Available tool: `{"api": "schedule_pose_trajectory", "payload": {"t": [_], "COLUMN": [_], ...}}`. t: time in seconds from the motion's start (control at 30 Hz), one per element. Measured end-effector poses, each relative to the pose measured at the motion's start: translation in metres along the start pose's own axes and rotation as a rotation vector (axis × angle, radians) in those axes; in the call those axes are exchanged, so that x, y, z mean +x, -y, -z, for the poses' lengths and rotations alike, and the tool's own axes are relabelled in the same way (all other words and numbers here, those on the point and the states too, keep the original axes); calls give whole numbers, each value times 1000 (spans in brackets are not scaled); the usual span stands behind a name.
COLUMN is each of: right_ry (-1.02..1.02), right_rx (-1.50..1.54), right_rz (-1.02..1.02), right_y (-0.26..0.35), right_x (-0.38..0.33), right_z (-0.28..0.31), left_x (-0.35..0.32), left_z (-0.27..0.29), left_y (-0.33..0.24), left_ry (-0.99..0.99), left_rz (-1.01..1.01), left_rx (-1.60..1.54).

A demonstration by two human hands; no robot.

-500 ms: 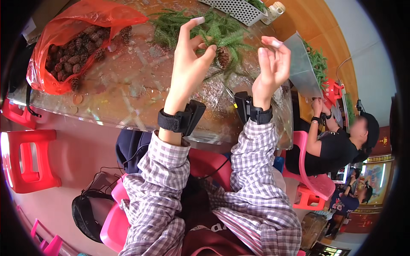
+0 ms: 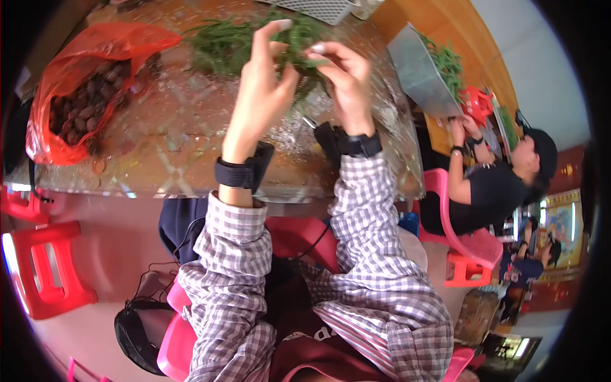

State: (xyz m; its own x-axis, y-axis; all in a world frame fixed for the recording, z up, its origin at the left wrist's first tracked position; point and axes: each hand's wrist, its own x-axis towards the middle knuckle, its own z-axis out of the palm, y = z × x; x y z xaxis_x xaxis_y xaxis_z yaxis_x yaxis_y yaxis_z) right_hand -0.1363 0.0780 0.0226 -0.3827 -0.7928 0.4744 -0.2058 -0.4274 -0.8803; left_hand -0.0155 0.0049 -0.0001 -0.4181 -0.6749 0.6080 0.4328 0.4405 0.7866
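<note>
In my left hand (image 2: 267,86), fingers curled, is a green artificial pine sprig (image 2: 299,44) held over the far part of the table. My right hand (image 2: 349,79) has come up against the same sprig, its thumb and forefinger pinched on the greenery; motion blurs the exact grip. A heap of green pine sprigs (image 2: 216,48) lies just left of and beyond my left hand. A thin pointed tool (image 2: 309,121) pokes out beside my right wrist strap, mostly covered.
A red plastic bag (image 2: 44,137) of pine cones (image 2: 89,105) lies open at the left. A white perforated basket (image 2: 318,9) sits at the far edge. To the right, a co-worker (image 2: 493,191) works by a clear bin (image 2: 407,67) of greenery. Red stools (image 2: 54,270) stand below.
My right hand has moved left and up to meet the sprig, from open and apart to pinching it. The pine cone seen at the sprig before is now hard to make out.
</note>
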Motion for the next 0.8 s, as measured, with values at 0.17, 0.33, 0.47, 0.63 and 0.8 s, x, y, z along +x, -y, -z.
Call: {"api": "schedule_pose_trajectory", "payload": {"t": [0.17,0.33,0.47,0.63,0.8], "right_ry": [-36,22,65,463,461], "right_rx": [65,-62,-431,-1171,-1265], "right_rz": [-15,-36,-69,-115,-39], "right_y": [3,33,47,27,15], "right_x": [7,6,-16,-91,-116], "right_z": [3,6,11,77,68], "left_x": [-2,-2,-7,-5,-10], "left_z": [-12,-18,-10,8,20], "left_y": [-7,-9,-16,-14,-18], "left_ry": [32,-9,-91,-234,-320], "left_rz": [-40,91,177,180,240], "left_rx": [53,-204,-321,-179,-271]}}
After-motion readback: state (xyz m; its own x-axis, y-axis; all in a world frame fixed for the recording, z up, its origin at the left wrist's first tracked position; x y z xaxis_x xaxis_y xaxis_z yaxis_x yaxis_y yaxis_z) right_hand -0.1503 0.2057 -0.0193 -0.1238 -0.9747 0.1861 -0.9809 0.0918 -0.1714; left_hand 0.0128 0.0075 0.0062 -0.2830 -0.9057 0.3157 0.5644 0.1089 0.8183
